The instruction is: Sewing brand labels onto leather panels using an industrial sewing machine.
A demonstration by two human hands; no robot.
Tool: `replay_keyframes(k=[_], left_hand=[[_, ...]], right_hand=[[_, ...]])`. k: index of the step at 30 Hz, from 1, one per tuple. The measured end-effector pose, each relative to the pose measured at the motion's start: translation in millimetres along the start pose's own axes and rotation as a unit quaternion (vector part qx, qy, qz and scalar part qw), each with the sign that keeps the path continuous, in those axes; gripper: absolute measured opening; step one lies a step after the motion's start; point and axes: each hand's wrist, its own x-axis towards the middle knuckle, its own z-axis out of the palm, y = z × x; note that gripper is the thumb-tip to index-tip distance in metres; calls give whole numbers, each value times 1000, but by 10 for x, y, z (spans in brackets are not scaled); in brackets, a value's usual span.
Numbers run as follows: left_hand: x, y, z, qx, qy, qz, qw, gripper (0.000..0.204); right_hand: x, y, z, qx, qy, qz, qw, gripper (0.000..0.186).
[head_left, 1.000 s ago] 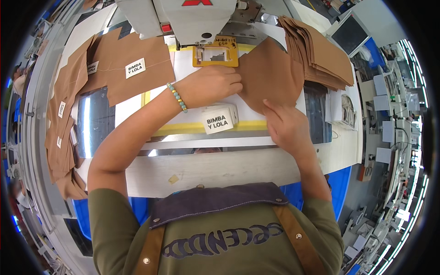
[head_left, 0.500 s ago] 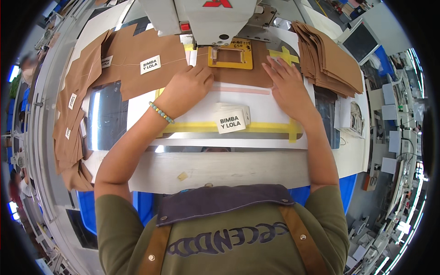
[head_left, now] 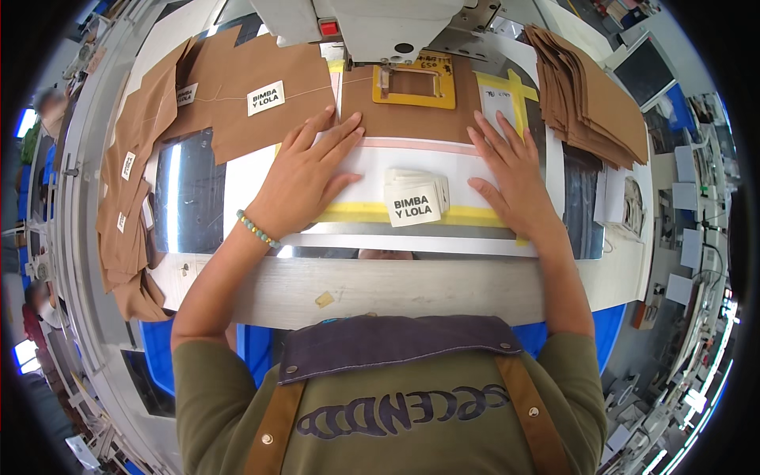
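A brown fabric or leather-like panel (head_left: 358, 112) lies flat beneath the white sewing machine head (head_left: 380, 32), with a yellow clamp frame (head_left: 448, 91) resting on it. My left hand (head_left: 305, 174) is open and palm down, its fingertips around the panel's near left corner. At the near right corner, my right hand (head_left: 513, 178) lies open with fingers spread, fingertips touching or just beside the edge. Neither hand holds anything. Between them, a small stack of white printed labels (head_left: 415, 203) sits on the white work plate (head_left: 368, 162).
Brown panels with white labels sewn on, joined by thread, trail off at the left (head_left: 305, 67). A pile of brown panels (head_left: 590, 103) stands at the right. Yellow tape (head_left: 518, 103) edges the plate. A monitor (head_left: 643, 73) is at the far right.
My left hand has gone from curled fingers to lying flat and spread. My right hand has come off the yellow tape, slightly nearer to me. The view has shifted slightly.
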Motion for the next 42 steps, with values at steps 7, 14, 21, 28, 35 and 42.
replay_keyframes(k=[7, 14, 21, 28, 35, 42], left_hand=[[-61, -27, 31, -18, 40, -15, 999, 61], [-72, -13, 22, 15, 53, -33, 998, 58], [-57, -43, 49, -19, 62, -15, 998, 56], [-40, -21, -7, -39, 54, -15, 998, 65], [-59, -39, 34, -16, 18, -9, 1000, 64], [-45, -36, 5, -23, 20, -6, 999, 64]], right_hand=[[10, -14, -18, 14, -12, -1, 1000, 71], [18, 0, -21, 34, -7, -25, 999, 68], [-19, 82, -3, 121, 82, -3, 989, 60], [4, 123, 52, 79, 65, -19, 995, 64], [-33, 102, 30, 44, 14, -32, 998, 64], [-29, 101, 23, 44, 19, -32, 998, 62]])
